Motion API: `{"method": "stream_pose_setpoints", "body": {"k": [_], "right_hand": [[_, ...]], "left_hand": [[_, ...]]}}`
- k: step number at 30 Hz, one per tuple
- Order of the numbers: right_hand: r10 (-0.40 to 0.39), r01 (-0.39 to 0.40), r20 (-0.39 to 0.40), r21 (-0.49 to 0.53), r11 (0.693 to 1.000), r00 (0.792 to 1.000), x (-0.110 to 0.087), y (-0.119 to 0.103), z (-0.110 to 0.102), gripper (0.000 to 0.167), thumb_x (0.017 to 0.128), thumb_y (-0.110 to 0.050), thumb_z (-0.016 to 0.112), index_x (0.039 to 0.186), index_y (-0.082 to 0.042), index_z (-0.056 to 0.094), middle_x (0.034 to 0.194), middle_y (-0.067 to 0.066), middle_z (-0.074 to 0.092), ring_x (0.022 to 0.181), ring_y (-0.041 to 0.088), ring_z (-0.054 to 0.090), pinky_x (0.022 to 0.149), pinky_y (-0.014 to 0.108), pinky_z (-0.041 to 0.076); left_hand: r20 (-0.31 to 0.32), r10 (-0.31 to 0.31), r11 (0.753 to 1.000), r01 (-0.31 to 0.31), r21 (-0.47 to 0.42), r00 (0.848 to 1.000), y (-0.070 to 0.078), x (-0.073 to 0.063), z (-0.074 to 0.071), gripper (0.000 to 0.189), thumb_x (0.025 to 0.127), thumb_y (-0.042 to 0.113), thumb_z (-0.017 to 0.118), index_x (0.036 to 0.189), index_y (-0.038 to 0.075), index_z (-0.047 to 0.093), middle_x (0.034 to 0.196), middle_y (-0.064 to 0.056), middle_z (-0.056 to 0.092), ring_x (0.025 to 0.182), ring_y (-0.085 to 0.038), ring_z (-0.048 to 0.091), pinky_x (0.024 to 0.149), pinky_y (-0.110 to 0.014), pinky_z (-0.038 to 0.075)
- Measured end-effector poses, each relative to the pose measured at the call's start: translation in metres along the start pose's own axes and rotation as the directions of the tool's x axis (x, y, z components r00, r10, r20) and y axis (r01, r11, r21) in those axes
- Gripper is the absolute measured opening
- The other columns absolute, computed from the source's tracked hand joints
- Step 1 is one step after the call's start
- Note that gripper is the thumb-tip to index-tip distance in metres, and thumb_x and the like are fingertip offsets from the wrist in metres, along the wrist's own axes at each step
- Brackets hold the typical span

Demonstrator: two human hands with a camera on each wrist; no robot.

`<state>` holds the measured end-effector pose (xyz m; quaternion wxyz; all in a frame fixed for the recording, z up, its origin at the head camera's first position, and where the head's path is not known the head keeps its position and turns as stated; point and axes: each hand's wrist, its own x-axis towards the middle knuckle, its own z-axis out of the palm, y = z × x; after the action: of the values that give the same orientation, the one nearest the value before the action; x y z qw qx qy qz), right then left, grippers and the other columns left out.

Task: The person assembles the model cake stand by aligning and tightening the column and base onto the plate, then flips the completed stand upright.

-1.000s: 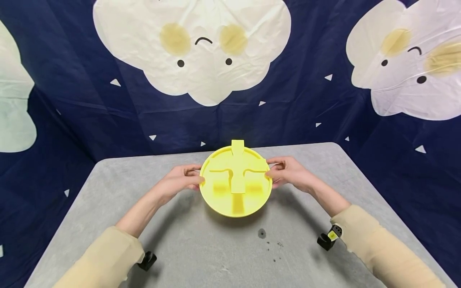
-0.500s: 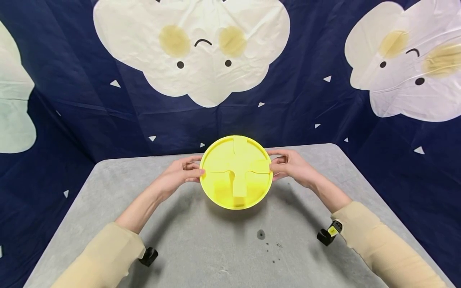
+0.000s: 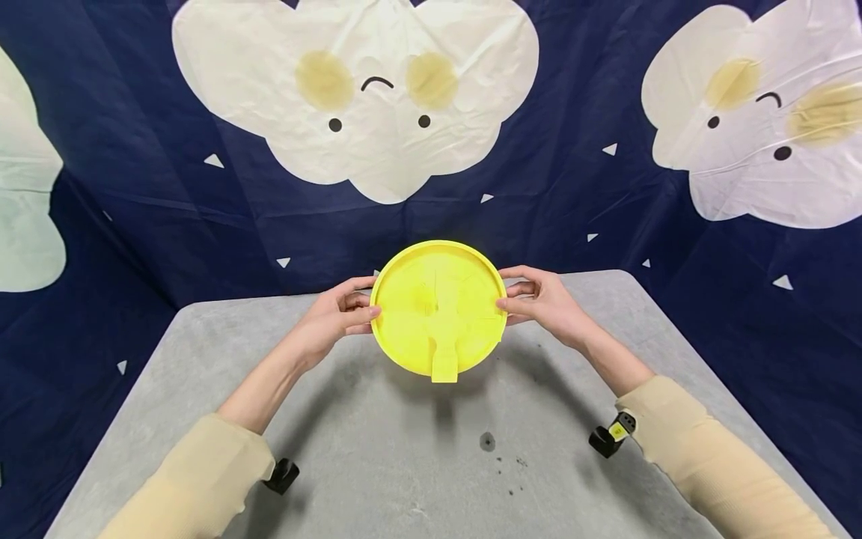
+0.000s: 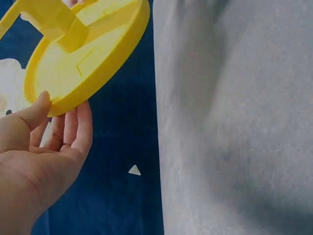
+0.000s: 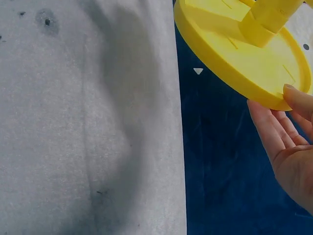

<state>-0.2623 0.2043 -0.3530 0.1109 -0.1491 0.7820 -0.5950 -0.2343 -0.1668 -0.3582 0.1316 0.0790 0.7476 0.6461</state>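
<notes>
A round yellow plastic disc with a raised rim is held up above the table in the head view. From its middle a thick yellow post juts out; in the head view it overlaps the lower rim. My left hand pinches the disc's left edge, thumb on the face and fingers behind the rim, as the left wrist view also shows. On the opposite edge, my right hand grips likewise, its thumb on the face and its fingers under the rim. The back of the disc is hidden.
Under the disc lies a grey table with rounded far corners and a few dark spots. Behind it hangs a dark blue cloth printed with white clouds. Black straps hang at both cuffs.
Both hands have raised the disc a little and tilted it. The post, earlier seen as part of a cross rising past the top rim, now sticks out over the bottom rim.
</notes>
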Motion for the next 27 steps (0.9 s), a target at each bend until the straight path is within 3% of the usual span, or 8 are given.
{"method": "stream_pose_setpoints", "body": {"k": [19,27], "right_hand": [[-0.173,0.168,-0.053,-0.078,0.983,0.984,-0.0026,0.0001,-0.0010,0.044,0.088,-0.006,0.080,0.129,-0.002,0.063,0.117,0.021,0.073,0.087,0.014,0.079,0.079,0.040,0.067],[-0.235,0.227,-0.061,-0.109,0.968,0.970,-0.0042,0.0023,0.0007,0.037,0.088,-0.003,0.080,0.123,-0.001,0.067,0.114,0.012,0.076,0.094,0.009,0.077,0.082,0.031,0.066]], "left_hand": [[-0.024,0.128,0.989,-0.126,0.080,0.991,-0.0014,0.0025,-0.0010,0.048,0.097,0.015,0.073,0.142,0.009,0.057,0.114,0.004,0.072,0.103,-0.014,0.069,0.093,-0.028,0.062],[-0.052,0.152,0.977,-0.142,0.161,0.987,-0.0024,-0.0006,-0.0006,0.043,0.095,0.019,0.075,0.136,0.015,0.063,0.113,-0.001,0.073,0.111,-0.018,0.064,0.096,-0.027,0.057]]}}
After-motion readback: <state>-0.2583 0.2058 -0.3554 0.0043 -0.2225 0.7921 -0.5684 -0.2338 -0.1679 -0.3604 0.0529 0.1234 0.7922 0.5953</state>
